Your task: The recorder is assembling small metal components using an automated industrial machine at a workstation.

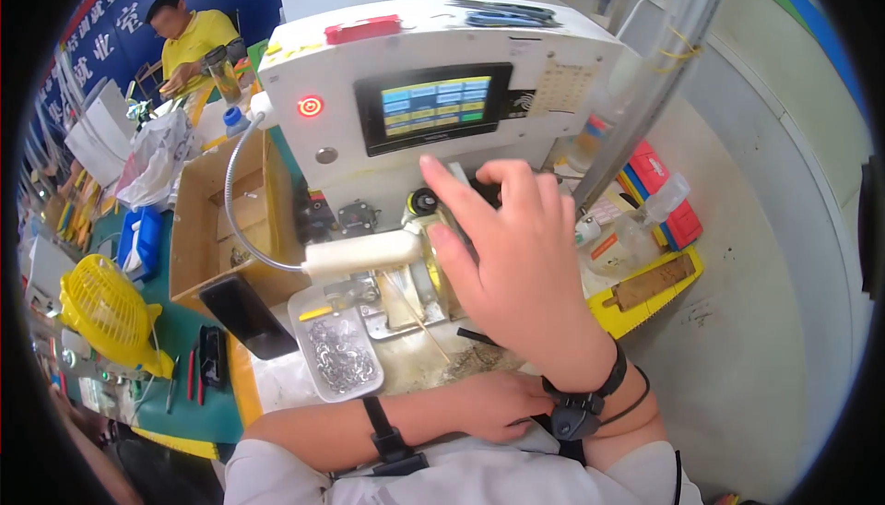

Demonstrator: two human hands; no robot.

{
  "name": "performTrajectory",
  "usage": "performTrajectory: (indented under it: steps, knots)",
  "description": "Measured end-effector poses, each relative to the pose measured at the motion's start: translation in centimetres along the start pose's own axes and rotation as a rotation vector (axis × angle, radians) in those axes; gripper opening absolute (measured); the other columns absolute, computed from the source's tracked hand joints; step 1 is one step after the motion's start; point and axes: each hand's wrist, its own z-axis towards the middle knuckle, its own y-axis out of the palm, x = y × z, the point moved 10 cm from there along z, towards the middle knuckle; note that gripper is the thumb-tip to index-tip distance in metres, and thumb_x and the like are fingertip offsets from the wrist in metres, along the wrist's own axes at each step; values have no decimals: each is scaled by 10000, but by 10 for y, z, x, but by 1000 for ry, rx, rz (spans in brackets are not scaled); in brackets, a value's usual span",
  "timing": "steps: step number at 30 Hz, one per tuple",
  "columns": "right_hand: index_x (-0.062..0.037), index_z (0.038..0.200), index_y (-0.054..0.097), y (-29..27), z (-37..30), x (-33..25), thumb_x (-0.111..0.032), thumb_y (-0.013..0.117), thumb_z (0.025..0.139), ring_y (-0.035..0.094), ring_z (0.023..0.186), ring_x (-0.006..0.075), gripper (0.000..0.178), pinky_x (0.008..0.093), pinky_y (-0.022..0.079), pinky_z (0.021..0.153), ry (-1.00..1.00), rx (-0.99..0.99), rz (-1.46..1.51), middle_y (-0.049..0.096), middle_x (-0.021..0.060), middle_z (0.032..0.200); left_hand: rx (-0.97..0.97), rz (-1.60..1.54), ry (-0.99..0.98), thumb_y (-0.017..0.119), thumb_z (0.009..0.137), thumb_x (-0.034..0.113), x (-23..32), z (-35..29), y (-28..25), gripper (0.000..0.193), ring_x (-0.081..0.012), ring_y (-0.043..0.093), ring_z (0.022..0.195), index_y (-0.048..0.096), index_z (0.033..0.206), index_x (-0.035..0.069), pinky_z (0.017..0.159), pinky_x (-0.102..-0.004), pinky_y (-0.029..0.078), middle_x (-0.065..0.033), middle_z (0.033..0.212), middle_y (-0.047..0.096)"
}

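Above the workbench, my right hand (516, 247) is raised in front of a white machine (336, 141) with a lit touchscreen (438, 104). Its index finger points up toward the screen's lower edge, apart from the thumb, and it holds nothing I can see. My left hand (502, 405) rests low, close to my body beside the right wrist, which hides its fingertips. A white lamp head (364, 252) on a bendy metal neck sits left of my right hand. Below it, a white plastic tray (302, 307) contains many small shiny metal pieces (339, 357) and a yellow-handled tool.
A dark phone (247, 316) leans beside a cardboard box (195, 237) at left. Further left are a yellow fan (109, 307) and a blue bin (138, 242). A metal pole (650, 104) and a yellow holder (680, 267) stand right. Another person (198, 39) sits far left.
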Motion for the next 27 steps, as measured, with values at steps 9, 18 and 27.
performTrajectory:
  steps: [9, 18, 27]
  knots:
    - [-217, 1457, 649, 29, 26, -8, -309, 688, 973, 507, 1029, 306, 493, 444, 371, 922, 76, -57, -195, 543, 115, 1129, 215, -29, 188, 656, 768, 112, 6, -11, -3, 337, -401, 612, 1170, 682, 1063, -48, 1040, -471, 508, -215, 1159, 676]
    - [-224, 1489, 631, 27, 16, -4, -316, 710, 954, 505, 1043, 285, 549, 441, 355, 945, 147, -15, -193, 543, 100, 1124, 141, 171, 175, 632, 828, 133, -6, -10, 19, 257, -310, 622, 1166, 727, 1032, 7, 1046, -403, 480, -139, 1142, 709]
    - [-193, 1493, 625, 17, 27, -1, -323, 708, 951, 509, 1062, 286, 564, 447, 354, 954, 138, 109, -203, 540, 106, 1136, 122, 156, 122, 633, 821, 130, -2, -11, 17, 301, -299, 552, 1332, 733, 1080, 15, 1192, -393, 381, -122, 1241, 704]
